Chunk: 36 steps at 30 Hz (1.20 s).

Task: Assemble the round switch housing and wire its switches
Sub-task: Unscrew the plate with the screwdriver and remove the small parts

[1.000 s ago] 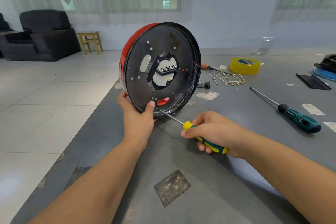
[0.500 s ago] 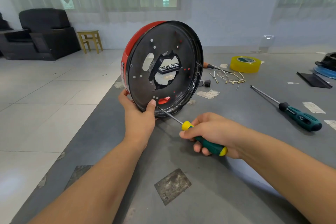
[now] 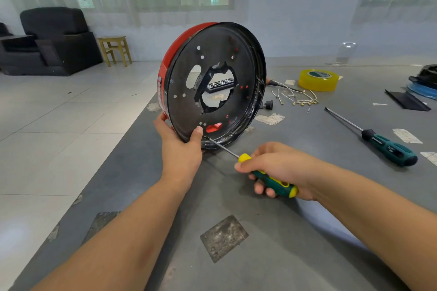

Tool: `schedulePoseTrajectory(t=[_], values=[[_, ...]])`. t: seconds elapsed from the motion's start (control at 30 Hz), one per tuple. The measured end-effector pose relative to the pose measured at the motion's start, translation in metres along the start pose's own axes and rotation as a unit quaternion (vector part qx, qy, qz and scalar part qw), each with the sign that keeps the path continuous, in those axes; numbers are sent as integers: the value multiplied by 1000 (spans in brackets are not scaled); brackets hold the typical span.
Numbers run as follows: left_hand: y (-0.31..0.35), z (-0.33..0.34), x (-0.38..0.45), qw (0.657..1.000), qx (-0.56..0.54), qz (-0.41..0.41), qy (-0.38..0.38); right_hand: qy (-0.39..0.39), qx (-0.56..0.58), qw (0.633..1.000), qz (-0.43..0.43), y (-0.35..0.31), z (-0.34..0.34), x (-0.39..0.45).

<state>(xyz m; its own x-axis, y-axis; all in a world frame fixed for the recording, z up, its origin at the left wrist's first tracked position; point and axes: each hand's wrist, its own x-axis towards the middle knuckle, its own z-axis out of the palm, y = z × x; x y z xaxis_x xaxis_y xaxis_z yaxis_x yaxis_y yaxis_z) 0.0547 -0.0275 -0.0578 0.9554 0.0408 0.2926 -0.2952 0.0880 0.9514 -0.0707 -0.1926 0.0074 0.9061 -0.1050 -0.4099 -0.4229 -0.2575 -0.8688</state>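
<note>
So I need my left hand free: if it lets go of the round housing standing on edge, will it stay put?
Probably not. The round housing stands on its curved rim on the table, so it may roll or tip flat. It leans, steadied only by the left hand. Its glossy rim looks slippery.

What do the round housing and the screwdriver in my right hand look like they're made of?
Round housing: probably thin painted sheet metal, glossy black inside, red outside; punched holes and a jagged cut centre suggest it. Screwdriver: bright steel shaft, green and yellow handle that looks like moulded plastic or rubber.
</note>
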Motion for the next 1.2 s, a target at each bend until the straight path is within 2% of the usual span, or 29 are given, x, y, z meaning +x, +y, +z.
schedulePoseTrajectory(t=[0.1,0.23,0.33,0.5,0.7,0.87,1.0,1.2], values=[[0,0,0,1000,1,1,6,-7,-9,1000,-18,0,-1,0],[1,0,0,1000,0,-1,5,-43,-16,999,14,-1,-9,0],[1,1,-2,1000,6,2,-2,-24,-4,1000,1,-3,-10,1],[2,2,-3,1000,5,2,-1,11,-58,998,-17,1,-3,3],[1,1,-2,1000,3,-2,1,-44,-27,999,-8,-1,-8,2],[4,2,-4,1000,5,-1,-4,8,-122,992,-22,-1,-3,3],[5,1,-4,1000,1,-6,2,6,-70,997,-37,1,-3,6],[4,1,-4,1000,6,-8,2,-48,-8,999,-16,-1,-16,4]])
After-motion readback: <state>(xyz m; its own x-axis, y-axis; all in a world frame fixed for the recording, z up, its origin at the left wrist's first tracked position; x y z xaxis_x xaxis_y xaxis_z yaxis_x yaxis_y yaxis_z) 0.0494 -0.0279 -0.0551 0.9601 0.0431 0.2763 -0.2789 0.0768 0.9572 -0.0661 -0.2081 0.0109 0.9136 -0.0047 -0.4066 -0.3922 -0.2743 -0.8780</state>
